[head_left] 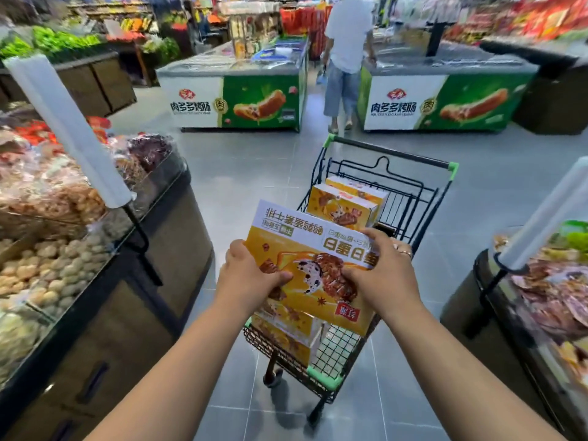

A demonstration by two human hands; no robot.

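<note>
Head camera: both hands hold a yellow-and-white snack carton [313, 249] tilted over a black wire shopping cart [334, 354] with green corner guards. The left hand [251, 275] grips the carton's left edge, its thumb lying flat on the printed face and its fingers curled out of sight behind. The right hand [381, 275] clasps the right side, with fingers bent over the far edge and the thumb pressed on the picture of a speckled egg and braised meat.

Between the two thumbs, the carton's large characters run upside down to the camera. "蛋白" can be made out, and a small red label sits near the right wrist, though the finer print is too blurred to read.

Directly below the fingers, a matching carton [286, 335] lies in the cart. Just beyond the fingertips, two more cartons [343, 205] stand in its far end.

Well past the fingertips stand two chest freezers [238, 103] [445, 103], each lettered "肉多多烤肠" beside a sausage picture. A person in a white shirt [348, 33] stands between them.

Left of the left hand is a bulk-food counter [165, 249] with a plastic bag roll [70, 132] above it.
</note>
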